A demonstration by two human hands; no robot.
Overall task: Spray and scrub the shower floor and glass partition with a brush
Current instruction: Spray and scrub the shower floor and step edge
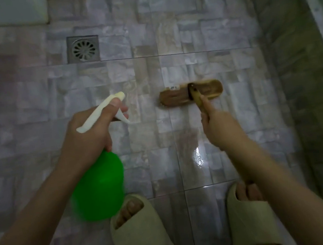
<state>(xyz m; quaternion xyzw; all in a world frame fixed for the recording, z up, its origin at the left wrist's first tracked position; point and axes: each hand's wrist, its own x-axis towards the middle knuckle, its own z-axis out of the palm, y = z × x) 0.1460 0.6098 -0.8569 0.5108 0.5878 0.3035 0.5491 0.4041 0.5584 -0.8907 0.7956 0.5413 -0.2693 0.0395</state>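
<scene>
My left hand (89, 133) grips a green spray bottle (99, 187) by its cream trigger head (102, 112), nozzle aimed forward over the floor. My right hand (218, 126) holds the wooden handle of a scrub brush, whose oblong wooden head (173, 98) rests flat on the wet tiled shower floor (164, 37) ahead of me. The floor is stone-pattern tile with a glossy wet patch (197, 156) near my right wrist. The glass partition (321, 12) runs along the right edge, blurred.
A square metal floor drain (83, 49) lies at the back left. White walls bound the far side and left. My feet in pale slippers (139, 231) (251, 216) stand at the bottom. A dark tiled strip (301, 100) borders the floor on the right.
</scene>
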